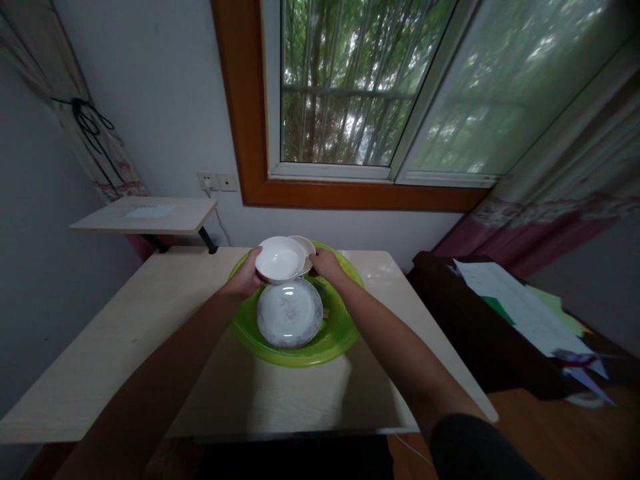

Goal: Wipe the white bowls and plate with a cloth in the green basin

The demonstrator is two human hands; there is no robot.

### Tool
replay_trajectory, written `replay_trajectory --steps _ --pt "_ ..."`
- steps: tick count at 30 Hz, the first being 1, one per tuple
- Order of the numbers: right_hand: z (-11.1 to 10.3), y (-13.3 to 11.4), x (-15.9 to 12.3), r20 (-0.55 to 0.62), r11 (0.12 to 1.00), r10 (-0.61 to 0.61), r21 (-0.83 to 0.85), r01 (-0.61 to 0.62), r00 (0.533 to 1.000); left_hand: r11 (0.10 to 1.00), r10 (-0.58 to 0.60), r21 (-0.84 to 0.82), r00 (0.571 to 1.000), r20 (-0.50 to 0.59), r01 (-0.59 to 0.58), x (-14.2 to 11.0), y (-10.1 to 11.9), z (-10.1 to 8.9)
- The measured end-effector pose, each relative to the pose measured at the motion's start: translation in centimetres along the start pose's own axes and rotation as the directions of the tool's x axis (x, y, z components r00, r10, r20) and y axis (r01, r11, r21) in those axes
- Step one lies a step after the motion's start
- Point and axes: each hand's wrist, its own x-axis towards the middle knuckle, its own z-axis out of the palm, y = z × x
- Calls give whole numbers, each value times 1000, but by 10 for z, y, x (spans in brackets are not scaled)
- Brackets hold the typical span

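Note:
A large green basin (pixel 300 360) stands on the table, and a white plate with a grey floral pattern (pixel 290 313) lies in it. Above the far part of the basin, my left hand (pixel 246 275) grips a white bowl (pixel 281 259) by its left rim. My right hand (pixel 327 264) is closed on the right edge of a second white bowl (pixel 306 250), which sits partly behind the first one. The two bowls overlap; whether they touch I cannot tell. Something small and brown (pixel 325 313) shows beside the plate in the basin.
The pale wooden table (pixel 150 333) carries a small raised shelf (pixel 145 213) with a paper on it at the back left. A wall socket (pixel 209 181) has a plugged-in cable. To the right, a dark cabinet (pixel 450 320) holds papers (pixel 515 307). A window (pixel 350 87) is behind.

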Motion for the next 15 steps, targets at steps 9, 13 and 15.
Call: replay_trajectory --steps 9,13,15 --pt "-8 2 0 -52 986 56 160 -47 997 992 123 -33 992 -36 -124 -4 7 -4" --pt "-12 1 0 -101 985 48 168 -31 994 965 237 -81 963 -131 -248 -2 11 -5" --pt "-16 1 0 -115 985 55 168 -35 992 956 265 -88 951 -157 -280 -1 12 -6"
